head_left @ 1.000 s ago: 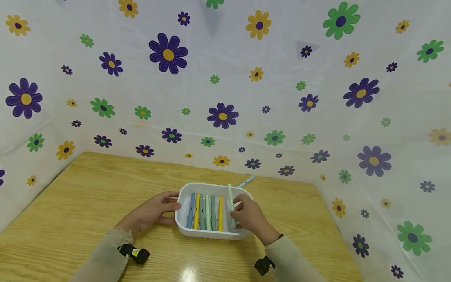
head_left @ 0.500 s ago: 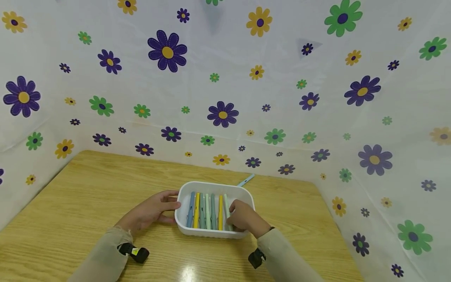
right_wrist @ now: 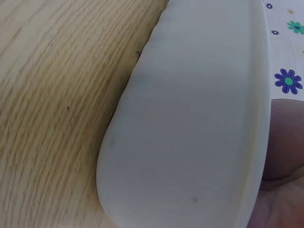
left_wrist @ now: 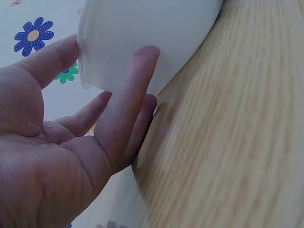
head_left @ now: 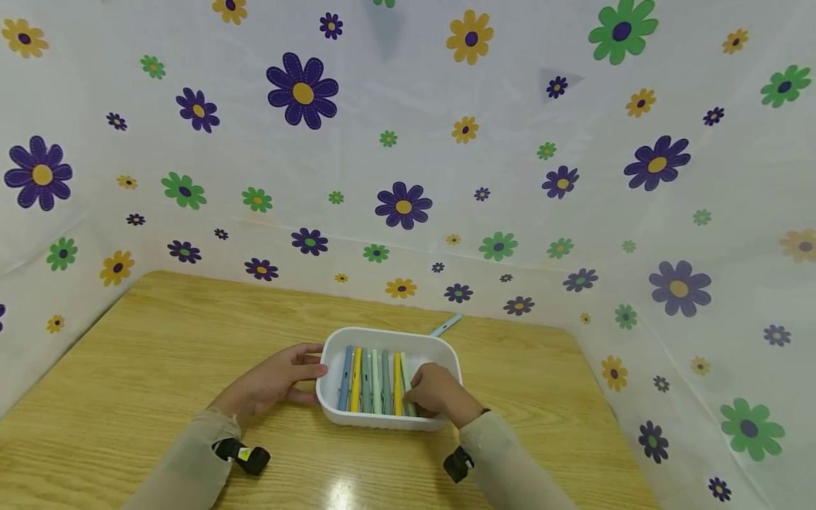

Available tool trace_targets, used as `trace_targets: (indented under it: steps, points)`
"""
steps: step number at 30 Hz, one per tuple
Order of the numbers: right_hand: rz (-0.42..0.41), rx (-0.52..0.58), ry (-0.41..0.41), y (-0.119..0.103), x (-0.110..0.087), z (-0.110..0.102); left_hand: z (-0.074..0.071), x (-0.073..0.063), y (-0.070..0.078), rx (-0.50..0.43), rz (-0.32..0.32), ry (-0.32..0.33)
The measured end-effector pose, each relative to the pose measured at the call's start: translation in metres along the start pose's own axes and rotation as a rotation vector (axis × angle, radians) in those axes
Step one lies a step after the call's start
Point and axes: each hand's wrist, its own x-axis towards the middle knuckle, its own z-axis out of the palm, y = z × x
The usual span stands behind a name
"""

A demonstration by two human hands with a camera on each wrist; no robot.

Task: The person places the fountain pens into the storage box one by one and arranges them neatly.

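Note:
A white plastic bin stands on the table with several pens side by side in it: blue, yellow, grey-green and pale green. My left hand rests against the bin's left end. The left wrist view shows its fingers fairly straight along the bin's outer wall. My right hand is down inside the bin's right part, its fingertips at the lower end of a pale green pen, close beside a yellow pen. In the right wrist view the bin wall hides those fingertips.
Behind the bin's back right corner lies a light blue pen on the wooden table. A white curtain with printed flowers hangs round the table's back and sides.
My right hand has lowered the pale green pen from above the bin's right side into it and moved left, bringing it beside the yellow pen. The left hand stays in place.

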Motion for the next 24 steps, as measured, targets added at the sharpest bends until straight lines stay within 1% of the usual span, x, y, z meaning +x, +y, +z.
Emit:
trace_targets:
  steps: [3, 9, 14, 18, 22, 24]
  points:
    - [0.007, 0.039, -0.010, -0.002, -0.001, 0.000, -0.001, 0.000, 0.000, 0.009, 0.004, 0.001]
    - [0.025, 0.045, -0.035, -0.003, -0.003, -0.001, 0.000, 0.000, -0.001, 0.020, -0.001, 0.007]
    - [0.025, 0.095, -0.041, -0.002, -0.004, -0.003, -0.001, 0.000, 0.000, 0.023, 0.006, -0.014]
    - [-0.008, 0.104, -0.048, -0.002, -0.009, -0.009, -0.001, -0.001, 0.000, 0.023, 0.007, -0.011]
    - [-0.077, 0.125, -0.059, 0.004, -0.016, -0.019, -0.001, -0.001, 0.000, 0.022, 0.007, -0.009]
    - [-0.112, 0.168, -0.028, 0.013, -0.018, -0.025, -0.001, -0.001, 0.000, 0.021, 0.010, -0.016]
